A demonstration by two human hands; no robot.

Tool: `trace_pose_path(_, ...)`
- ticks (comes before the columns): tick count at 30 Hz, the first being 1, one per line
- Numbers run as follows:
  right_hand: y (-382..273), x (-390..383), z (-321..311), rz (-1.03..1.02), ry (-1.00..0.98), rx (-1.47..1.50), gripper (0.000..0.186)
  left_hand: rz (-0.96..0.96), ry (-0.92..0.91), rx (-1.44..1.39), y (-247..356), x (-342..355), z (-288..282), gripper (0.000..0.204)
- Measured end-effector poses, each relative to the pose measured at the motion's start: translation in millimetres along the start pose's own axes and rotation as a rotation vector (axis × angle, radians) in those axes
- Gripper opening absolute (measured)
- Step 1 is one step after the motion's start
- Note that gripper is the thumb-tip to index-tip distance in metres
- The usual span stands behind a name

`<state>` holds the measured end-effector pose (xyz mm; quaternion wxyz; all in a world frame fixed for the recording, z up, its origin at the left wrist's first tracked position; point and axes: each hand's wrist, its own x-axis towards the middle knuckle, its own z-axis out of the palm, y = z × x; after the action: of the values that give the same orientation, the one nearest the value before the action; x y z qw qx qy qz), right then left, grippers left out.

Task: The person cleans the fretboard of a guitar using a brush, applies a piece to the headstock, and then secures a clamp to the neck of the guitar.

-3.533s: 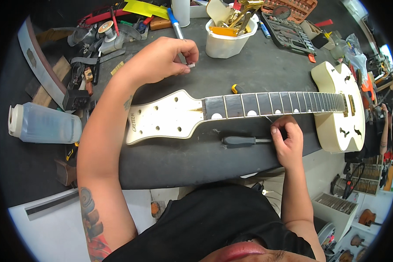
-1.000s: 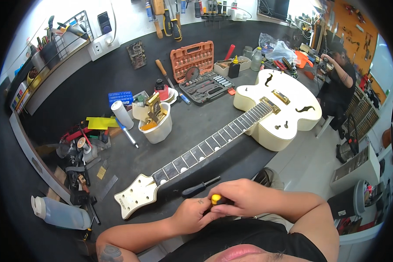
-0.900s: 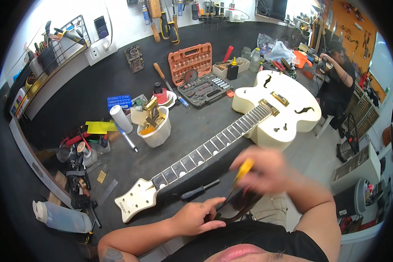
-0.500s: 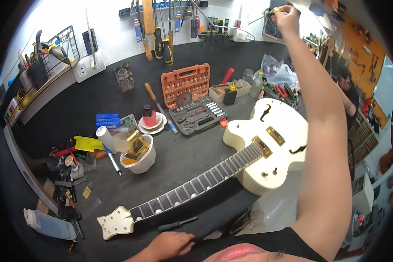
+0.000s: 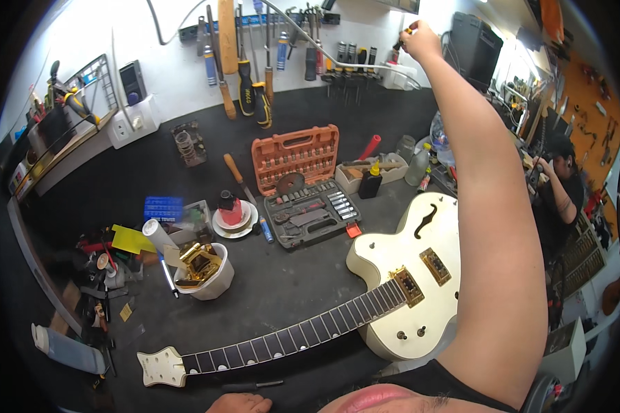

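My right hand (image 5: pixel 421 40), at the end of a raised arm, is closed around a small black-and-yellow screwdriver (image 5: pixel 401 43) high by the wall. Much of that tool is hidden by the fingers. My left hand (image 5: pixel 240 403) lies loosely open at the lower edge, which cuts part of it off. Close to it a dark screwdriver (image 5: pixel 269 383) rests on the bench. A cream hollow-body electric guitar (image 5: pixel 386 275) lies face up with no strings, its headstock to the left. My right arm covers part of its body.
Behind the guitar stands an opened socket set (image 5: pixel 313 213). A white tub (image 5: pixel 217 279) of gold hardware and a red bottle (image 5: pixel 233 212) sit to its left. Hand tools hang on the wall rack (image 5: pixel 255 27). Another person (image 5: pixel 561 179) works at the right.
The view has shifted, so the bench and guitar sit lower. My right hand is now beside the wall tools, still holding the screwdriver. My left hand shows less above the lower edge.
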<state>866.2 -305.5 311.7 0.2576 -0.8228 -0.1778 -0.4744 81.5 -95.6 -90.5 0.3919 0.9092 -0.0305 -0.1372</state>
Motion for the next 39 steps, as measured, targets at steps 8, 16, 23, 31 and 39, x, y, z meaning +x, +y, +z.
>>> trace_pose_path(8,13.0,19.5,-3.9,0.068,-0.18,0.044,0.035,-0.245,0.057,-0.287,-19.8,-3.4,24.7,0.027)
trace_pose_path(16,-11.4,10.5,20.1,0.028,-0.251,0.024,0.031,-0.273,0.141,-0.25,-24.7,-3.9,31.8,0.035)
trace_pose_path(23,-21.0,-1.7,30.3,-0.413,-0.595,-0.433,0.035,0.097,-0.091,0.3,1.7,-1.3,-14.3,0.02)
trace_pose_path(31,84.8,20.4,-35.1,-0.34,-0.467,-0.121,0.033,0.454,0.229,0.516,-18.2,11.5,-4.4,0.029)
trace_pose_path(39,-32.8,-267.9,-272.7,-0.165,-0.701,0.316,0.023,0.472,0.318,0.336,-0.2,1.5,-6.4,0.041)
